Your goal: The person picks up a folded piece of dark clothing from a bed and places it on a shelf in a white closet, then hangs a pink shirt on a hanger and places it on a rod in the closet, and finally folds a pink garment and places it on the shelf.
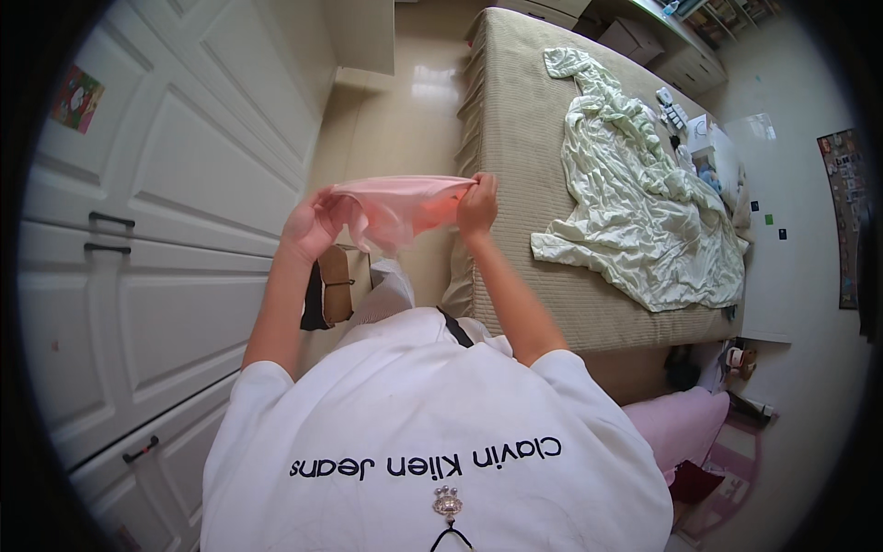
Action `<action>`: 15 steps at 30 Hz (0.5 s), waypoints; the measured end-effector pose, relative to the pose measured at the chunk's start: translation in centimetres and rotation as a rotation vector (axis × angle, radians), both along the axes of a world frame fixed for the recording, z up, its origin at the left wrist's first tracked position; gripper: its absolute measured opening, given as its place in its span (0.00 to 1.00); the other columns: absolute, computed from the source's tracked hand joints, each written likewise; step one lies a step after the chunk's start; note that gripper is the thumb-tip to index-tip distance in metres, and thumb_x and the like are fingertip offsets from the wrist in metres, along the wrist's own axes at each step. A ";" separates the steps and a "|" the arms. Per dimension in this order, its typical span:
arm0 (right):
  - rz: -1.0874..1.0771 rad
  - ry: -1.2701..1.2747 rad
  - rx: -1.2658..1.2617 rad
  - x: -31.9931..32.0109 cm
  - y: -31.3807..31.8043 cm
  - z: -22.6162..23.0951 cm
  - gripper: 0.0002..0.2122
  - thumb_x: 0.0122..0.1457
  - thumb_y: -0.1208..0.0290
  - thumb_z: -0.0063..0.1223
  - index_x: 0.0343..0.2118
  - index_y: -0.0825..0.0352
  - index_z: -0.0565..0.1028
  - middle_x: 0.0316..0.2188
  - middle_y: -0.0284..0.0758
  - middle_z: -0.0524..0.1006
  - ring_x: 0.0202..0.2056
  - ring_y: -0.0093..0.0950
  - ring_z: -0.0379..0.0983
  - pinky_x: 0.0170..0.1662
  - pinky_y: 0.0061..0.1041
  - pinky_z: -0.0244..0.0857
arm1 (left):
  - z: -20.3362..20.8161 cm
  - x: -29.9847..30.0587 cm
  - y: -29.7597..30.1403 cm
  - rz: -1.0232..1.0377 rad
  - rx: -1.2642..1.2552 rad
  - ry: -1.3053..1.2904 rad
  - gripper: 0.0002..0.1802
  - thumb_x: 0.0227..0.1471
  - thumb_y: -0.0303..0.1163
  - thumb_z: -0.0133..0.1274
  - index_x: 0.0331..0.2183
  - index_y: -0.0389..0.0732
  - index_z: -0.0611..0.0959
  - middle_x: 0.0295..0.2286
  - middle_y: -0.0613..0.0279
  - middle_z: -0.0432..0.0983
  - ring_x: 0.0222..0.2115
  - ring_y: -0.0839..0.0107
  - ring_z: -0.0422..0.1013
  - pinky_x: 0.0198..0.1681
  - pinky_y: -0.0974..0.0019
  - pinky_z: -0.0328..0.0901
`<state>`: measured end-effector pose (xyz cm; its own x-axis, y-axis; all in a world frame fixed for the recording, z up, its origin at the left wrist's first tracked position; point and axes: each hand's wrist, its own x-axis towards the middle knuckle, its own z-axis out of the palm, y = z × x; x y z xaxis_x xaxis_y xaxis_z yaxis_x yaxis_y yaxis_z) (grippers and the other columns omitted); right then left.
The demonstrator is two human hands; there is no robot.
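Stretched between my two hands is a thin pink cloth, its upper edge pulled fairly straight and its lower part hanging in loose folds. My left hand grips its left end, fingers curled around the fabric. At the other end, my right hand is closed in a fist on the cloth's corner. What kind of item the cloth is cannot be made out. To the right, on the bed, lies a pale green, shiny, long-sleeved garment, spread out and wrinkled.
White cupboard doors with dark handles line the left side. A brown bag is low beside my left forearm. Small items and a white box lie along the bed's far right edge. A pink cushion sits at the lower right.
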<state>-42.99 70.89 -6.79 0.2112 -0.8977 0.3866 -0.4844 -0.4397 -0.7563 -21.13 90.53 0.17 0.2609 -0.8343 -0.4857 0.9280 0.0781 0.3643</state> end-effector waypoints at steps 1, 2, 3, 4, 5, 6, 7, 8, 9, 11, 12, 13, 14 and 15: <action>0.025 0.038 0.022 0.8 -1.5 0.3 0.05 0.55 0.75 0.36 0.31 0.68 0.66 0.31 0.43 0.70 0.33 0.45 0.68 0.36 0.40 0.62 | -0.4 1.9 -1.4 -0.029 0.020 -0.050 0.10 0.56 0.28 0.45 0.36 0.31 0.73 0.34 0.56 0.74 0.36 0.67 0.73 0.41 0.68 0.71; 0.049 0.076 0.046 1.7 -3.0 0.7 0.05 0.55 0.75 0.36 0.32 0.67 0.66 0.32 0.43 0.70 0.34 0.45 0.68 0.35 0.40 0.62 | -0.9 3.8 -2.6 -0.037 0.034 -0.058 0.10 0.55 0.28 0.45 0.35 0.31 0.74 0.33 0.55 0.74 0.35 0.66 0.73 0.40 0.67 0.71; 0.081 0.052 -0.011 3.0 -4.5 1.1 0.06 0.53 0.72 0.40 0.30 0.67 0.69 0.28 0.43 0.72 0.33 0.45 0.70 0.35 0.41 0.62 | -0.7 5.8 -4.1 -0.046 0.044 -0.071 0.09 0.54 0.27 0.45 0.34 0.31 0.75 0.32 0.55 0.74 0.34 0.66 0.72 0.39 0.65 0.71; 0.161 0.099 0.118 4.0 -6.0 1.5 0.07 0.52 0.72 0.41 0.29 0.67 0.70 0.26 0.43 0.72 0.32 0.43 0.70 0.35 0.39 0.63 | -0.7 7.4 -5.5 -0.056 0.054 -0.084 0.09 0.54 0.27 0.45 0.33 0.31 0.77 0.32 0.55 0.75 0.33 0.65 0.72 0.38 0.63 0.70; 0.239 0.146 0.248 4.8 -7.5 2.0 0.07 0.51 0.71 0.42 0.28 0.68 0.71 0.25 0.43 0.72 0.32 0.41 0.71 0.35 0.38 0.63 | -0.7 8.7 -6.9 -0.011 0.140 -0.202 0.09 0.52 0.28 0.47 0.31 0.31 0.78 0.30 0.56 0.75 0.33 0.66 0.71 0.40 0.63 0.68; 0.318 0.190 0.374 5.8 -8.9 2.7 0.07 0.50 0.71 0.44 0.26 0.68 0.72 0.23 0.43 0.71 0.31 0.40 0.71 0.35 0.36 0.63 | -1.3 10.5 -8.1 -0.026 0.206 -0.292 0.10 0.51 0.29 0.49 0.33 0.31 0.77 0.31 0.56 0.74 0.34 0.66 0.70 0.41 0.63 0.67; 0.397 0.097 0.602 7.2 -10.1 3.6 0.09 0.48 0.67 0.46 0.22 0.68 0.74 0.20 0.39 0.72 0.29 0.30 0.71 0.35 0.27 0.64 | -2.2 12.5 -9.0 -0.034 0.274 -0.386 0.13 0.50 0.31 0.50 0.35 0.31 0.76 0.32 0.56 0.74 0.35 0.66 0.70 0.41 0.63 0.66; 0.467 -0.027 0.771 8.5 -11.0 4.4 0.08 0.48 0.68 0.47 0.24 0.68 0.74 0.21 0.37 0.73 0.29 0.28 0.70 0.35 0.25 0.63 | -3.0 14.6 -10.0 -0.042 0.340 -0.480 0.15 0.50 0.32 0.52 0.38 0.31 0.75 0.34 0.56 0.73 0.36 0.66 0.69 0.42 0.63 0.66; 0.534 -0.149 0.945 9.9 -11.1 6.4 0.08 0.48 0.68 0.48 0.25 0.68 0.73 0.22 0.35 0.73 0.29 0.25 0.70 0.36 0.22 0.62 | -2.3 14.2 -11.7 0.016 0.520 -0.740 0.24 0.47 0.41 0.57 0.44 0.38 0.71 0.31 0.64 0.72 0.35 0.70 0.70 0.39 0.68 0.66; 0.679 -0.255 1.087 12.6 -10.9 9.8 0.07 0.47 0.71 0.49 0.29 0.68 0.73 0.25 0.32 0.74 0.30 0.22 0.69 0.36 0.20 0.61 | -3.4 13.1 -14.1 -0.006 0.372 -1.359 0.34 0.44 0.42 0.60 0.49 0.39 0.67 0.35 0.62 0.71 0.38 0.67 0.69 0.40 0.64 0.67; 0.748 -0.238 1.059 14.0 -10.5 10.8 0.08 0.47 0.73 0.50 0.31 0.67 0.73 0.26 0.31 0.74 0.31 0.20 0.69 0.35 0.19 0.61 | -4.0 12.3 -15.4 -0.063 0.240 -1.537 0.37 0.42 0.43 0.62 0.51 0.40 0.65 0.36 0.61 0.71 0.39 0.66 0.69 0.41 0.62 0.67; 0.813 -0.223 1.033 14.9 -10.4 11.2 0.09 0.47 0.75 0.51 0.33 0.67 0.72 0.28 0.30 0.74 0.31 0.19 0.69 0.35 0.19 0.61 | -4.2 11.3 -16.8 -0.246 0.049 -1.459 0.38 0.41 0.44 0.63 0.52 0.39 0.66 0.38 0.61 0.70 0.40 0.66 0.69 0.41 0.60 0.67; 0.848 -0.225 1.018 15.4 -10.7 11.2 0.10 0.46 0.77 0.51 0.34 0.68 0.71 0.29 0.30 0.73 0.33 0.19 0.69 0.36 0.19 0.61 | -3.7 10.0 -18.2 -0.372 -0.013 -1.520 0.32 0.42 0.43 0.62 0.48 0.41 0.70 0.37 0.59 0.72 0.40 0.65 0.70 0.39 0.59 0.67; 0.883 -0.228 0.998 16.1 -11.3 11.2 0.12 0.45 0.78 0.51 0.35 0.68 0.71 0.30 0.30 0.73 0.34 0.19 0.69 0.36 0.20 0.61 | -3.3 9.4 -19.7 -0.497 -0.082 -1.580 0.27 0.42 0.42 0.61 0.44 0.42 0.74 0.36 0.57 0.74 0.39 0.63 0.72 0.37 0.59 0.68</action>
<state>-26.94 59.62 4.41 0.8783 -0.4127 -0.2416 -0.1496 0.2428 -0.9585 -11.75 70.81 -3.09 0.1391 -0.9899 0.0289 -0.3916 -0.0282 0.9197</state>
